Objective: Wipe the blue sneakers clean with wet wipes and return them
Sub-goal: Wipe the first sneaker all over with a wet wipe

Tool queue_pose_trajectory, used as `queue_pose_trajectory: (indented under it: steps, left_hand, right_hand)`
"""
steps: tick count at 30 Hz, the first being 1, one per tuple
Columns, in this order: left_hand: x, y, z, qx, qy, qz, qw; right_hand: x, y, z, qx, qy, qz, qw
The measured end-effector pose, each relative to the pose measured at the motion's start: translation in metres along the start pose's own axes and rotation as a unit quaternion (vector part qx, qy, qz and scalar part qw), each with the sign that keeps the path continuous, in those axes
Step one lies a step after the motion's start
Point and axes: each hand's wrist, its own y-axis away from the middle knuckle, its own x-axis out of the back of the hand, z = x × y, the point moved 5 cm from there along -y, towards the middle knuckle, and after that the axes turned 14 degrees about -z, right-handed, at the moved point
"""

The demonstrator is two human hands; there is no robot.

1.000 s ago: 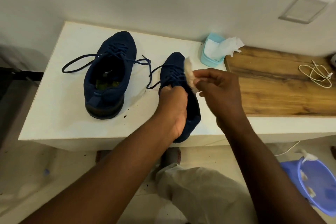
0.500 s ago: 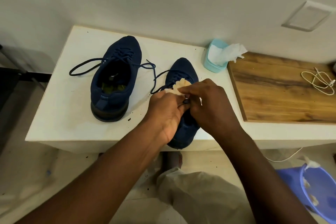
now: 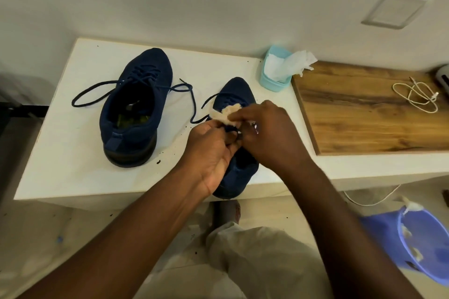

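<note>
Right hand (image 3: 269, 138) pinching a soiled wipe (image 3: 227, 114) atop the blue sneaker (image 3: 239, 91) at the table (image 3: 60, 153) edge, left hand (image 3: 211, 153) gripping its collar — apparently mid-wipe; next — firm strokes toward the heel.

Head camera looks steeply down, close over the white table (image 3: 60, 153)

The room light is soft and even, leaving the white worktop (image 3: 60, 153) bright and matte; the wall greys off at far left. The left sneaker (image 3: 136, 104) throws only a faint, fuzzy shadow. The right sneaker (image 3: 239, 94), gripped by my left hand (image 3: 213, 153), is so dark its weave is lost. My right hand (image 3: 269, 136) and the wipe (image 3: 226, 114) it pinches look slightly smeared. The purple bucket (image 3: 425, 250) is blurred, and straight edges bow toward the borders.
</note>
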Motion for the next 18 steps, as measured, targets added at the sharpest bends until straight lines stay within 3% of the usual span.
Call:
queue_pose_trajectory:
  steps: [3, 6, 9, 11, 12, 13, 15, 17, 18]
  left_hand:
    - [0.001, 0.003, 0.002, -0.002, -0.025, 0.003, 1.000]
    - [-0.003, 0.005, 0.002, -0.003, -0.022, -0.011, 1.000]
    - [-0.004, 0.005, 0.011, 0.001, -0.046, -0.024, 0.999]
    - [-0.009, 0.011, 0.024, 0.017, -0.197, -0.077, 0.977]
    - [-0.013, 0.019, 0.033, 0.024, -0.336, -0.111, 0.935]
    - [-0.017, 0.028, 0.040, 0.024, -0.482, -0.150, 0.863]
    - [-0.024, 0.043, 0.043, 0.027, -0.700, -0.231, 0.675]
    - [-0.020, 0.050, 0.035, 0.069, -0.818, -0.249, 0.513]
    - [-0.018, 0.048, 0.031, 0.068, -0.847, -0.240, 0.470]
  right_hand:
    - [0.000, 0.003, -0.007, -0.013, 0.023, -0.073, 0.997]
    - [0.012, 0.009, 0.009, -0.055, -0.131, -0.101, 0.985]
    - [0.019, 0.012, 0.035, -0.081, -0.343, 0.015, 0.936]
    - [0.019, 0.011, 0.055, -0.121, -0.392, 0.111, 0.905]
    - [0.014, 0.011, 0.063, -0.141, -0.422, 0.130, 0.886]
    - [0.007, 0.010, 0.069, -0.154, -0.458, 0.133, 0.865]
    - [-0.006, 0.009, 0.077, -0.163, -0.521, 0.116, 0.830]
    - [-0.014, 0.009, 0.080, -0.164, -0.548, 0.100, 0.814]
    - [-0.015, 0.009, 0.080, -0.160, -0.552, 0.099, 0.812]
